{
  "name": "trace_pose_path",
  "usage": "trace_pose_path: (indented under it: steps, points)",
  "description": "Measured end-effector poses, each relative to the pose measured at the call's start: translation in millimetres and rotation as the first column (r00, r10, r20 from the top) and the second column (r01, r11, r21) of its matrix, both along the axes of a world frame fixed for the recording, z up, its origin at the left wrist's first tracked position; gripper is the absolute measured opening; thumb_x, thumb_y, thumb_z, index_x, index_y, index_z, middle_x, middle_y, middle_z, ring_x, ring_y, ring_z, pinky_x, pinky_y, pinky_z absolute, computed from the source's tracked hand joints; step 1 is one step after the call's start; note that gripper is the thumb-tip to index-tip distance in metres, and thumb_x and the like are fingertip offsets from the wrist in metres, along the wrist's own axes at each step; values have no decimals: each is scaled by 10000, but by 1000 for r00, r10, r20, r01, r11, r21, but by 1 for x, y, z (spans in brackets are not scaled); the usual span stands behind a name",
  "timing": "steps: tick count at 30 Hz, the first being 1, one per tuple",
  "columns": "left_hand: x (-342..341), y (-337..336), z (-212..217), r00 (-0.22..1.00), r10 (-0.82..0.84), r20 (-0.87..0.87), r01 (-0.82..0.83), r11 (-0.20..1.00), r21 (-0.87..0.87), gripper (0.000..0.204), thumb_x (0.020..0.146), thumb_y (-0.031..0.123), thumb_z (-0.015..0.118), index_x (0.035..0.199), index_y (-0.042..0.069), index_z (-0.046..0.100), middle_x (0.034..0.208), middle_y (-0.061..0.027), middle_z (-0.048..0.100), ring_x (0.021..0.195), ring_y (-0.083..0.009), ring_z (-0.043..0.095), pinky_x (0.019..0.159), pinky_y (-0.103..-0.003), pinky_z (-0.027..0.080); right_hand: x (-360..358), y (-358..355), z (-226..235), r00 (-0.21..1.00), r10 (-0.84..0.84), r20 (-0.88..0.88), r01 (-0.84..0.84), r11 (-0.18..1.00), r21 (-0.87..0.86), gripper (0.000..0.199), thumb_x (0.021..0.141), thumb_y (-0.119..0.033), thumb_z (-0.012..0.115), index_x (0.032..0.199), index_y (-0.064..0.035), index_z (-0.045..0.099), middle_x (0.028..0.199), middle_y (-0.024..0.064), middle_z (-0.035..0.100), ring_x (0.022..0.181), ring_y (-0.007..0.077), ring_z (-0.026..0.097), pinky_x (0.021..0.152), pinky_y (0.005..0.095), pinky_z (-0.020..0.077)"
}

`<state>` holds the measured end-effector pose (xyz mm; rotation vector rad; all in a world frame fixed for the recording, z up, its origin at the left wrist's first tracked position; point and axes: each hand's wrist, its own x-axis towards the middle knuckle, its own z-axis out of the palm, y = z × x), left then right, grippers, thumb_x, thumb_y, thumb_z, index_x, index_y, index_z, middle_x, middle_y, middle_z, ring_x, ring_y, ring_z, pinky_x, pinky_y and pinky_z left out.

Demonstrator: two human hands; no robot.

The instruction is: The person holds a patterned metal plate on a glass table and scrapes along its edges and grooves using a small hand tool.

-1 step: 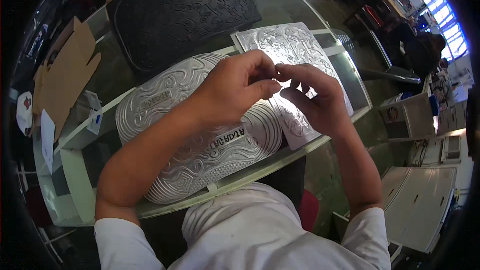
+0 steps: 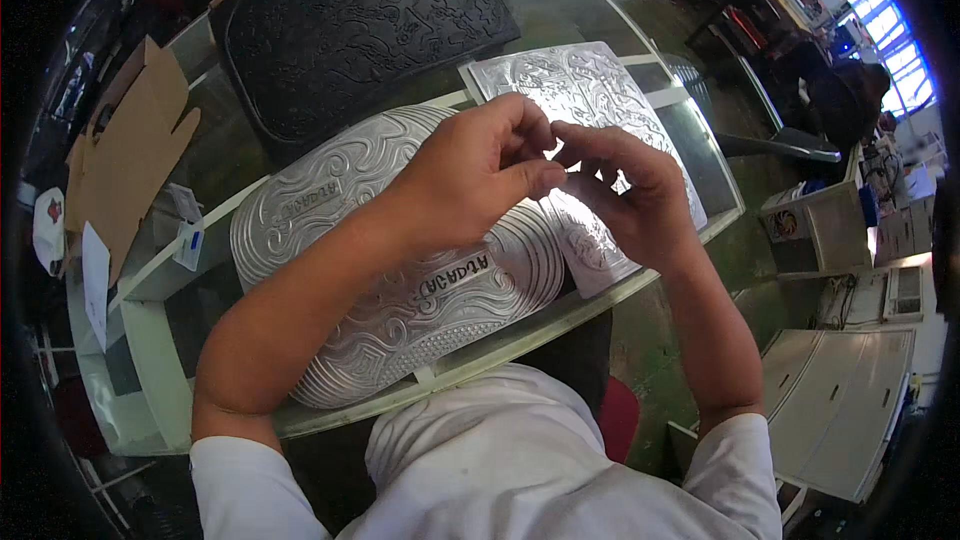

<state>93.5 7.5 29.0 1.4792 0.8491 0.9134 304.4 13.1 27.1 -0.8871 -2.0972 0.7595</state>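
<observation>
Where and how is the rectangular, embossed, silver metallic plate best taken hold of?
I'd grip the rectangular plate by its right long edge, coming from the person's right: it seems to lie flat, that edge looks mostly uncovered, and the rounded, embossed, silver metallic piece crowds its left side.

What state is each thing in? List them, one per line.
Left hand: half-curled, hold unclear
Right hand: half-curled, hold unclear
Rounded plate: lying relief side up, partly covered
Rectangular plate: lying relief side up, shining, partly covered
Black panel: lying relief side up
Cabinet: shut
</observation>
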Motion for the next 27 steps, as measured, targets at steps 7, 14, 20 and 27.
trace_pose_path:
  steps: [7,14,20,27]
  points:
    - [9,-3,3,983,-20,-184,15,999,-29,333,861,109,722,1083,5,495,993,-109,649,863,-146,642,769,-273,504,13,-15,-21,971,-29,-236,-5,990,-143,206,814,8,720,1008,-51,689,904,23,695,768,87,608,663,241,462]
    - [-73,0,-44,631,139,-763,384,799,463,691,742,487,738,1300,111,581,1460,-198,425,1404,-399,306,1157,-516,207,63,-43,-36,857,-358,-371,240,914,-328,126,858,15,689,979,2,655,914,31,670,828,80,603,749,225,480]
    - [-83,-24,-50,452,189,-872,371,849,376,814,777,692,585,1417,200,489,1556,-147,291,1450,-398,199,1180,-533,121,59,-67,-60,861,-411,-299,277,873,-402,135,844,58,656,961,-7,658,955,37,665,827,75,579,747,227,469]
    - [-95,-46,-49,341,343,-875,216,878,428,806,817,708,527,1440,200,459,1565,-133,278,1454,-395,190,1175,-544,127,35,-90,-65,939,-251,-236,215,962,-168,277,689,121,628,922,-25,666,927,96,676,842,201,621,748,305,484]
